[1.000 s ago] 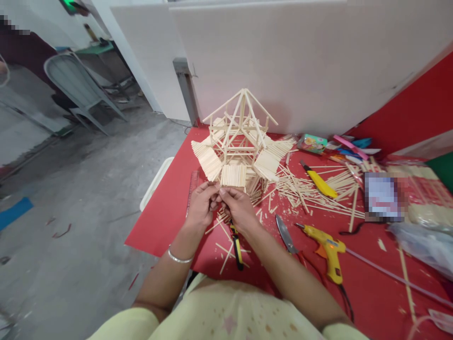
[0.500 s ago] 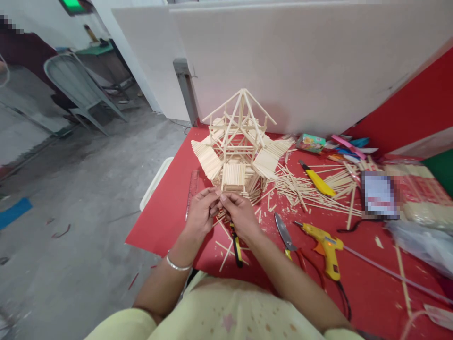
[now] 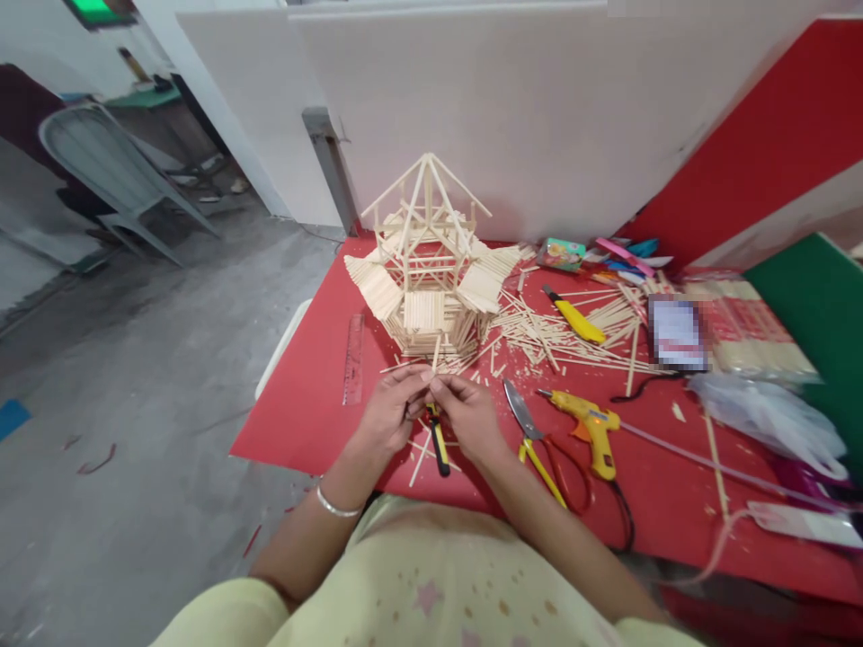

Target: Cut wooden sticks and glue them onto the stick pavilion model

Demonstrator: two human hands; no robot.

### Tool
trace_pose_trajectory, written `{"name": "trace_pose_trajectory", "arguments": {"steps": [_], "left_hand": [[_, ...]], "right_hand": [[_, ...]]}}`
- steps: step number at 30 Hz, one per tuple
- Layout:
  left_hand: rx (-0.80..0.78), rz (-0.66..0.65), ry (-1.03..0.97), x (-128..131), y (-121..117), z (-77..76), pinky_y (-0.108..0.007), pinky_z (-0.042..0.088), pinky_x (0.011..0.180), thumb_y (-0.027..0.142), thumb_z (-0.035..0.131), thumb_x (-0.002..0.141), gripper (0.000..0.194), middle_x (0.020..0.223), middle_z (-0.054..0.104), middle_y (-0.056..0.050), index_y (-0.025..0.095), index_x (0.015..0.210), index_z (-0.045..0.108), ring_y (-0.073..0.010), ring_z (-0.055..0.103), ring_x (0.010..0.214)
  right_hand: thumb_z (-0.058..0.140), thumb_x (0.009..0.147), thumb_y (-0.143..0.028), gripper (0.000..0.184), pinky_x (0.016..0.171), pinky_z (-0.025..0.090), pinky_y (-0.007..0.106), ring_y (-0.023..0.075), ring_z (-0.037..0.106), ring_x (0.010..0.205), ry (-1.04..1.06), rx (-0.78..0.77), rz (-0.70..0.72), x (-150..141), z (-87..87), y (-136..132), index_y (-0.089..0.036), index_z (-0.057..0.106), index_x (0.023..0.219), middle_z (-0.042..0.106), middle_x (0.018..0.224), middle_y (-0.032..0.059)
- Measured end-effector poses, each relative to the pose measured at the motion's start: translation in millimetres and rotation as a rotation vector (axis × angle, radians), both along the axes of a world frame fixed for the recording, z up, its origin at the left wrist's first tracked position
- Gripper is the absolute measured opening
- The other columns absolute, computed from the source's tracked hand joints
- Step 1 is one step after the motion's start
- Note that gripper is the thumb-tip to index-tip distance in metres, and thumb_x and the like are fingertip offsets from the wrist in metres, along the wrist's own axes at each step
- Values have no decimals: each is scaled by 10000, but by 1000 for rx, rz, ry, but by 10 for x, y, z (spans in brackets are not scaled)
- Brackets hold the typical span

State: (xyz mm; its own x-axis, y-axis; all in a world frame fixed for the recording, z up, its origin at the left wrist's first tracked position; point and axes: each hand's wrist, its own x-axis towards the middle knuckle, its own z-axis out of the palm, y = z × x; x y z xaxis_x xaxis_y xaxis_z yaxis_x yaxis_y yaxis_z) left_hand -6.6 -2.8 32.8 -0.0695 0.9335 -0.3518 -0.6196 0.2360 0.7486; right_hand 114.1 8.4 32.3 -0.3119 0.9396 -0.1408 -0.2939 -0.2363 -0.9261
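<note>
A thin wooden stick (image 3: 437, 353) points up from between my fingertips, just in front of a pagoda-like model built of sticks (image 3: 431, 270). My left hand (image 3: 396, 409) pinches the stick's lower end. My right hand (image 3: 467, 409) is closed at the same spot, its thumb and fingertips meeting those of the left. Below them on the red table lies a black and yellow cutter (image 3: 439, 447), its upper part partly hidden by my fingers. Several loose sticks lie crossed around the cutter.
A clear ruler (image 3: 353, 359) lies left of the model. To the right are scattered sticks (image 3: 539, 332), a yellow utility knife (image 3: 580, 321), scissors (image 3: 526, 418), a yellow glue gun (image 3: 588, 422) with its cord, a plastic bag (image 3: 761, 413) and packs of sticks (image 3: 748, 323).
The view has shifted right, so the table's things appear farther left. My hands are now lower, farther from the model's front panel, and the stick between them shows plainly.
</note>
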Motion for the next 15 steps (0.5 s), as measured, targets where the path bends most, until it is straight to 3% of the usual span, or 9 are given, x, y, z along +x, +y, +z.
{"name": "trace_pose_trajectory", "arguments": {"steps": [3, 10, 13, 15], "left_hand": [[-27, -79, -38, 77, -64, -42, -115, 250, 391, 255, 872, 648, 275, 582, 560, 21, 116, 791, 682, -34, 462, 485], [-64, -246, -174, 261, -199, -247, -114, 265, 405, 258, 875, 674, 302, 636, 560, 14, 124, 821, 648, -37, 474, 522], [-65, -253, -201, 296, -234, -229, -111, 267, 400, 260, 881, 668, 307, 621, 563, 18, 120, 816, 652, -36, 478, 511], [-56, -215, -187, 269, -242, -178, -112, 273, 398, 263, 897, 639, 321, 604, 562, 23, 118, 788, 652, -33, 473, 498]], "right_hand": [[747, 779, -476, 298, 499, 407, 225, 77, 429, 475, -18, -24, -35, 125, -45, -107, -209, 696, 660, 585, 570, -28], [746, 785, -495, 298, 543, 475, 233, 92, 556, 521, -10, -110, -58, 386, -192, -344, -202, 699, 760, 642, 677, -17], [731, 802, -493, 291, 543, 469, 222, 94, 583, 533, -36, -105, -62, 420, -204, -401, -203, 702, 795, 655, 681, -18], [682, 839, -514, 309, 621, 523, 265, 131, 643, 616, -102, -54, -24, 415, -208, -429, -210, 713, 886, 704, 758, 7]]}}
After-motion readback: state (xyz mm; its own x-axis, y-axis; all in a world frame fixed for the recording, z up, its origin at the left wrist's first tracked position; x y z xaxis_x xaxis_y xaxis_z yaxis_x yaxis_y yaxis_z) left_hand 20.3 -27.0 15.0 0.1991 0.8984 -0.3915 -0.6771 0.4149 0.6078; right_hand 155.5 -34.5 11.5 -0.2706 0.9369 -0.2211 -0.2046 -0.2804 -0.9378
